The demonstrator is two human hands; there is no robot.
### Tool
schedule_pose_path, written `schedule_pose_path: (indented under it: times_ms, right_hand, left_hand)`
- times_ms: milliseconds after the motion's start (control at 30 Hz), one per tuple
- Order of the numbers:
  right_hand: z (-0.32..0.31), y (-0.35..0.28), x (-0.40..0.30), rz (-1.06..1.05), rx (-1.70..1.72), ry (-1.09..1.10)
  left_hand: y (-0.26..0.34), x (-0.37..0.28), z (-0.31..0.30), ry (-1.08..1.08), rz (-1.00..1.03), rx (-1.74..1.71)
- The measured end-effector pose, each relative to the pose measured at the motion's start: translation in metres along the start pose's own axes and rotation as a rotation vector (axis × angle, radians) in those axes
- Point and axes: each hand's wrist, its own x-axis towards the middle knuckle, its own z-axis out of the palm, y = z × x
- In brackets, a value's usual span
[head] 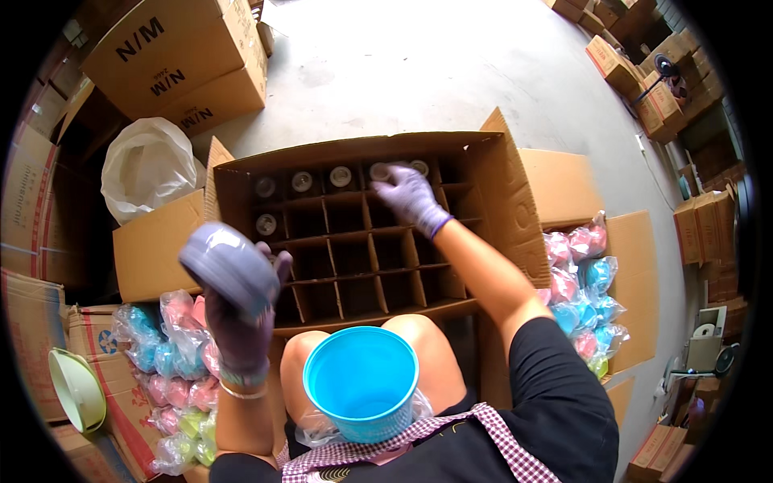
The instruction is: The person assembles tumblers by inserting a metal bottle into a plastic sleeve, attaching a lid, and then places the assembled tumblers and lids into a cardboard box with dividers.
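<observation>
In my gloved left hand [241, 338] is a blurred, greyish-lavender round plastic item [223, 259], raised over the near left corner of a carton. My gloved right hand [412, 199] reaches into the carton's far row, its fingertips at a round-topped container [380, 171]; whether they grip it cannot be told. Cardboard dividers [368, 241] split the open carton [519, 199] into cells. Other round-topped containers, such as one in the far row [340, 176] and one in the second row [266, 224], stand in cells. A blue plastic bucket [362, 374] rests on my lap.
Bagged pink, blue and green items fill a box at left [175, 362] and another at right [583, 296]. A white plastic bag [148, 169] stands left of the carton. Large cartons [181, 66] rise behind it. A pale green basin [77, 389] sits at far left.
</observation>
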Motion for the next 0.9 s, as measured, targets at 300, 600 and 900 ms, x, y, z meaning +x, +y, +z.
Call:
schedule_pose_path:
  times_ms: [300,600,900]
  right_hand:
    - [0.003,0.179,0.098,0.04,-0.846,0.008]
    - [-0.157,-0.099,-0.063,-0.479,-0.495,0.357]
    - [-0.117,-0.205,-0.195,-0.867,-0.051,0.438]
  left_hand:
    - [-0.004,-0.016,0.044,-0.661,-0.243,-0.069]
    - [-0.022,-0.007,0.01,-0.284,0.031,0.133]
    - [0.01,-0.034,0.062,-0.22,0.245,-0.011]
